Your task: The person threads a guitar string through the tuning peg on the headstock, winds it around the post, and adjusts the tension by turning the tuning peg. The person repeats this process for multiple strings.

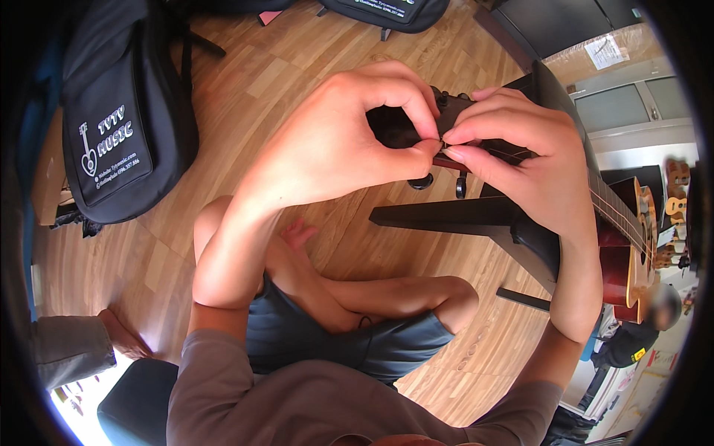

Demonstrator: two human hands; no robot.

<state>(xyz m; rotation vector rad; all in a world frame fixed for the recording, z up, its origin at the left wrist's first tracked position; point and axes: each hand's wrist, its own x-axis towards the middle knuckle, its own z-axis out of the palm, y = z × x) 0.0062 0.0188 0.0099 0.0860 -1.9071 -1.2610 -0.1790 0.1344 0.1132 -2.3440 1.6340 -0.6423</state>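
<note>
An acoustic guitar (625, 271) lies to my right, with its strung neck (616, 208) running up behind my right forearm. Its dark headstock (451, 111) is beneath my fingers, mostly covered by them. Black tuning pegs (461, 186) stick out along its near edge. My left hand (349, 126) is closed in a thumb-and-finger pinch over the headstock. From the other side my right hand (520, 141) pinches too, its fingertips almost meeting the left ones. Something tiny and brassy shows between the fingertips, too small to name.
A black padded stand (454, 215) supports the neck area. At the left lies a black guitar bag (126, 126); another bag (394, 13) is at the top. Someone's foot (123, 334) rests at the left. A taped cardboard box (613, 52) and a person (632, 342) are at the right.
</note>
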